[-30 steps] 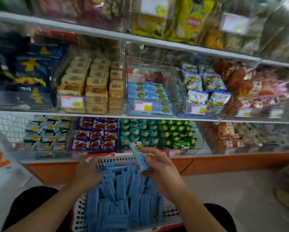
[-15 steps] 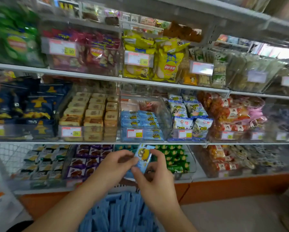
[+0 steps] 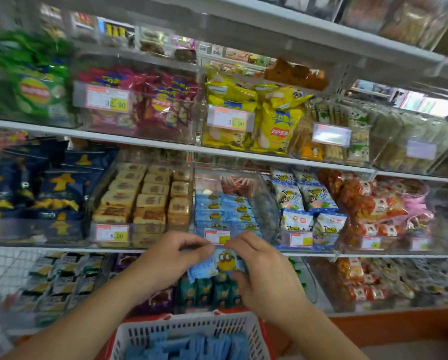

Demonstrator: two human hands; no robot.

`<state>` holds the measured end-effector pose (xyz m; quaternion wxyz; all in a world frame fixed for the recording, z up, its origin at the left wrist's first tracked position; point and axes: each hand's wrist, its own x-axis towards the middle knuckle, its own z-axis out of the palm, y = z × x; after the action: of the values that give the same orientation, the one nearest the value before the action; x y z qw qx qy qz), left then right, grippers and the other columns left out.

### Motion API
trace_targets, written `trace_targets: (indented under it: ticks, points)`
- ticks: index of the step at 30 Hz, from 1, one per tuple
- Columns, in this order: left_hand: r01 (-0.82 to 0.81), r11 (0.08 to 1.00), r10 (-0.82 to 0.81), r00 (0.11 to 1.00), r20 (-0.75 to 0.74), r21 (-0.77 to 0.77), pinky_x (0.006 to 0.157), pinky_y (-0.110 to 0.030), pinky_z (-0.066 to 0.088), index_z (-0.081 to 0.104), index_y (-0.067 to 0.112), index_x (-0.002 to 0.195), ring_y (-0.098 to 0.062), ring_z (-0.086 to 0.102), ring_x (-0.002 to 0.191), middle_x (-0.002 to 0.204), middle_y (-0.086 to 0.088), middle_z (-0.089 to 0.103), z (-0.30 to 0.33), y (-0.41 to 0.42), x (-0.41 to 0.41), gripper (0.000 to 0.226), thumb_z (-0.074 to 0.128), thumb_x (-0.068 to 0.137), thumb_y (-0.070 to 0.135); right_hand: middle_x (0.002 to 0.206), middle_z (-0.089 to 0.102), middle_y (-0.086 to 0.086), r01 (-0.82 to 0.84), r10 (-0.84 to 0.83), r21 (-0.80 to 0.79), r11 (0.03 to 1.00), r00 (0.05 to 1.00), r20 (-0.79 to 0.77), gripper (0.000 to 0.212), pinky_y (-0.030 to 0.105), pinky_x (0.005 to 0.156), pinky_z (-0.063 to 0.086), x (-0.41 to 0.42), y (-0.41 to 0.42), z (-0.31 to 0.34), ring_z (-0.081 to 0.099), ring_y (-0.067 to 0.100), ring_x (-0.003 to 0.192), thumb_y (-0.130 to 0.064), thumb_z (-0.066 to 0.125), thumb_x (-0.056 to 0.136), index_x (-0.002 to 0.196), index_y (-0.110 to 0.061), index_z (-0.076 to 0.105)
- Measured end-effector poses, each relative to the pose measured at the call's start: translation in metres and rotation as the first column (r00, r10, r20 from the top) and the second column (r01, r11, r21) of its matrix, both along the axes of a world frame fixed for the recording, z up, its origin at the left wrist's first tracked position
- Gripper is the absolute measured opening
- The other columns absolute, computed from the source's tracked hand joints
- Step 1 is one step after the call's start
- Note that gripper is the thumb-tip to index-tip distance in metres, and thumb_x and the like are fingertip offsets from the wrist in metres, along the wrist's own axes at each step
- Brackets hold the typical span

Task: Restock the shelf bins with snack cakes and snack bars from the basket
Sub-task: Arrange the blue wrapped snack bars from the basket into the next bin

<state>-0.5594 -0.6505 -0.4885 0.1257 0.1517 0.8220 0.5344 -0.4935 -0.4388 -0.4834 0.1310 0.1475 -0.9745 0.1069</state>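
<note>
I hold one blue snack cake packet (image 3: pixel 219 265) between both hands, in front of the shelf edge (image 3: pixel 62 249) that runs under the middle row of bins. My left hand (image 3: pixel 169 261) pinches its upper left edge with thumb and fingertips curled together; my right hand (image 3: pixel 263 274) grips its right side, fingers curled over the top and thumb under the lower corner. The packet lies tilted, its yellow cartoon face toward me.

Just above and beyond my hands stands the clear bin (image 3: pixel 265 203) of matching blue packets (image 3: pixel 224 210). Its front lip, with a red-and-yellow price tag (image 3: pixel 217 236), sits right behind my fingertips. The blue stack fills only the lower part of the bin, so there is open room above it, below the next shelf board (image 3: pixel 243 153). Clear walls close the bin on both sides: to the left it is just beside the bin of tan cake blocks (image 3: pixel 145 198), to the right beside the white-and-blue bags (image 3: pixel 306 201).

Below my hands, on the lower shelf, teal packets (image 3: pixel 207 291) stand in rows, partly hidden by my right hand. Nearest to me, at the bottom of the view, is the white basket (image 3: pixel 191 327) with a red rim, holding more blue packets (image 3: pixel 186 346) standing on edge. My forearms pass over its left and right rims.
</note>
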Motion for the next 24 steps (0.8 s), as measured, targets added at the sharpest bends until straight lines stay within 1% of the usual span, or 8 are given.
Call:
trace_targets:
  ticks: [5,7,9,12,16,18,22,24]
  points:
    - [-0.239,0.961,0.195,0.941,-0.277,-0.135,0.079,-0.022,0.052,0.065,0.033,0.109,0.000,0.063,0.093,0.103,0.016,0.067,-0.003,-0.001,-0.063,0.019,0.056,0.102,0.048,0.139,0.040,-0.014,0.142,-0.134,-0.094,0.985,0.987,0.085,0.046,0.036,0.089,0.054,-0.044,0.004,-0.001,0.058,0.016,0.115,-0.035,0.068,0.099,0.141,-0.033,0.049]
    - [-0.291,0.935,0.196,0.899,-0.392,-0.202,0.081,-0.024,0.050,0.059,0.028,0.123,-0.004,0.060,0.100,0.115,0.011,0.062,-0.001,0.004,-0.097,0.028,0.053,0.103,0.046,0.137,0.041,-0.011,0.190,-0.180,-0.100,0.977,0.978,0.103,0.044,0.038,0.089,0.054,-0.065,0.007,-0.002,0.059,0.017,0.111,-0.033,0.069,0.099,0.139,-0.029,0.051]
    - [-0.325,0.892,0.151,0.869,-0.471,-0.313,0.098,-0.038,0.050,0.048,0.024,0.144,-0.018,0.058,0.120,0.139,0.001,0.055,0.000,0.014,-0.129,0.048,0.047,0.104,0.052,0.137,0.041,-0.008,0.234,-0.222,-0.107,0.966,0.969,0.108,0.042,0.040,0.090,0.056,-0.093,0.011,-0.003,0.061,0.019,0.108,-0.029,0.069,0.099,0.137,-0.024,0.053]
    - [-0.285,0.772,-0.033,0.874,-0.484,-0.568,0.120,-0.047,0.032,0.013,0.014,0.164,-0.029,0.030,0.151,0.170,-0.007,0.019,-0.005,0.033,-0.159,0.069,0.031,0.108,0.051,0.138,0.044,-0.001,0.312,-0.304,-0.092,0.946,0.948,0.089,0.041,0.049,0.083,0.058,-0.148,0.021,-0.009,0.065,0.028,0.100,-0.023,0.069,0.096,0.134,-0.020,0.056]
    - [-0.307,0.546,-0.229,0.840,-0.491,-0.780,0.121,-0.044,0.025,-0.005,0.002,0.163,-0.028,0.025,0.153,0.172,-0.014,0.000,-0.020,0.039,-0.164,0.076,0.034,0.105,0.031,0.134,0.054,0.008,0.349,-0.347,-0.003,0.937,0.933,0.091,0.050,0.048,0.081,0.059,-0.232,0.033,-0.027,0.065,0.035,0.104,-0.024,0.069,0.093,0.140,-0.022,0.053]
    - [-0.323,0.510,-0.235,0.839,-0.491,-0.797,0.121,-0.044,0.023,-0.007,0.001,0.163,-0.028,0.024,0.153,0.172,-0.014,-0.003,-0.019,0.040,-0.163,0.078,0.037,0.104,0.030,0.130,0.059,0.008,0.351,-0.355,0.059,0.935,0.929,0.101,0.051,0.049,0.080,0.061,-0.273,0.036,-0.041,0.066,0.035,0.105,-0.023,0.069,0.091,0.139,-0.024,0.053]
    - [-0.333,0.502,-0.221,0.843,-0.491,-0.798,0.115,-0.047,0.030,-0.014,0.004,0.162,-0.030,0.020,0.154,0.173,-0.013,-0.006,-0.012,0.044,-0.160,0.080,0.037,0.105,0.030,0.111,0.070,0.009,0.329,-0.342,0.111,0.938,0.932,0.121,0.026,0.046,0.078,0.062,-0.333,0.029,-0.063,0.070,0.036,0.100,-0.022,0.069,0.087,0.113,-0.025,0.065]
    - [-0.320,0.507,-0.218,0.850,-0.479,-0.800,0.117,-0.048,0.028,-0.017,0.005,0.161,-0.030,0.015,0.155,0.172,-0.012,-0.009,-0.011,0.045,-0.160,0.081,0.036,0.106,0.031,0.111,0.069,0.011,0.280,-0.293,0.113,0.953,0.949,0.117,0.030,0.049,0.078,0.061,-0.354,0.024,-0.069,0.068,0.037,0.101,-0.020,0.070,0.085,0.114,-0.024,0.061]
